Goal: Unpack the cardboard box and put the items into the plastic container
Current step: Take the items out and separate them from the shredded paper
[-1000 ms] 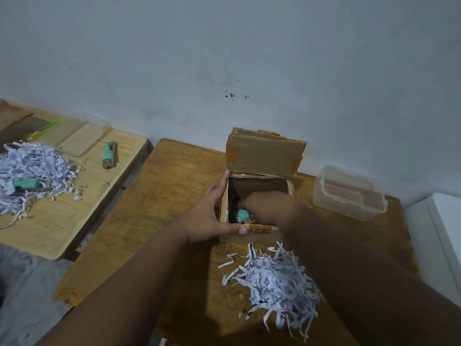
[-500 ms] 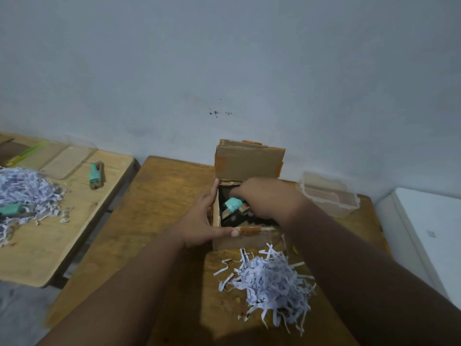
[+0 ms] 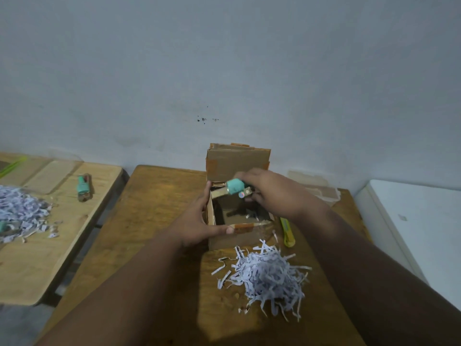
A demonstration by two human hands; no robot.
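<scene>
An open cardboard box [image 3: 224, 242] stands on the wooden table [image 3: 159, 208], its flap upright at the back. My left hand [image 3: 197, 223] grips the box's left wall and front corner. Just above the box opening, my right hand [image 3: 274, 196] holds a small item with a teal cap [image 3: 234, 187]. The inside of the box looks dark, with a few paper shreds on its floor. The clear plastic container [image 3: 321, 189] sits at the back right of the table, mostly hidden behind my right hand and arm.
A heap of shredded white paper [image 3: 267, 275] lies in front of the box. A yellow-green cutter [image 3: 287, 232] lies right of the box. The neighbouring table [image 3: 37, 258] at left holds another shred pile [image 3: 20, 212], a teal-capped item [image 3: 83, 187] and clear lids. A white surface [image 3: 419, 228] is at right.
My right hand has risen out of the box with the teal-capped item in it. My left hand has stayed on the box. The camera has tilted up.
</scene>
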